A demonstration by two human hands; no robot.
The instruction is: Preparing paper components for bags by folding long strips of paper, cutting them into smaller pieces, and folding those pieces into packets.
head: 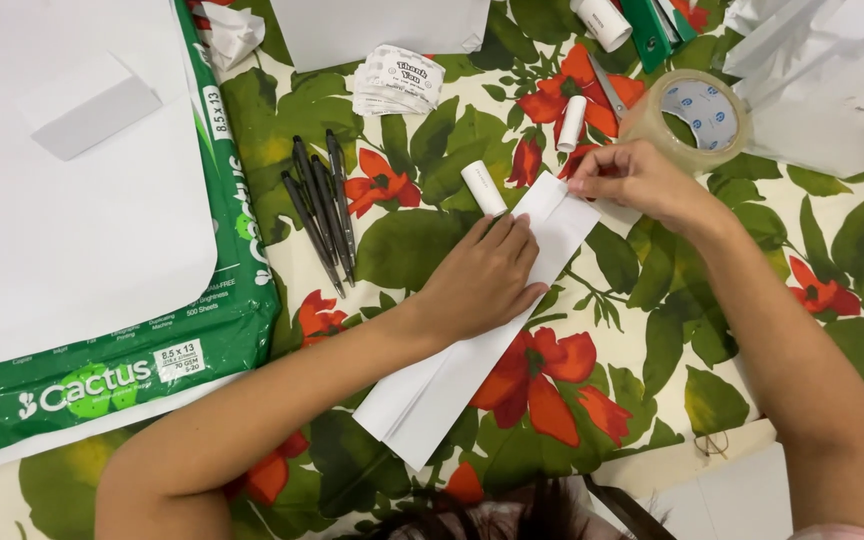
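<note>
A long folded strip of white paper [452, 375] lies diagonally on the flowered tablecloth [652, 350]. My left hand [482, 280] rests flat on its middle, pressing it down. My right hand [632, 180] pinches the strip's far end between thumb and fingers. A small white paper roll [483, 187] lies just beyond my left fingertips. Another white roll [572, 122] lies a little farther back, near my right hand.
Several black pens [320, 205] lie left of my left hand. A green ream of paper [237, 260] with white sheets [62, 180] on top fills the left side. A clear tape roll [690, 115], a stack of printed labels [397, 80], scissors [607, 88] and white bags [832, 80] sit at the back.
</note>
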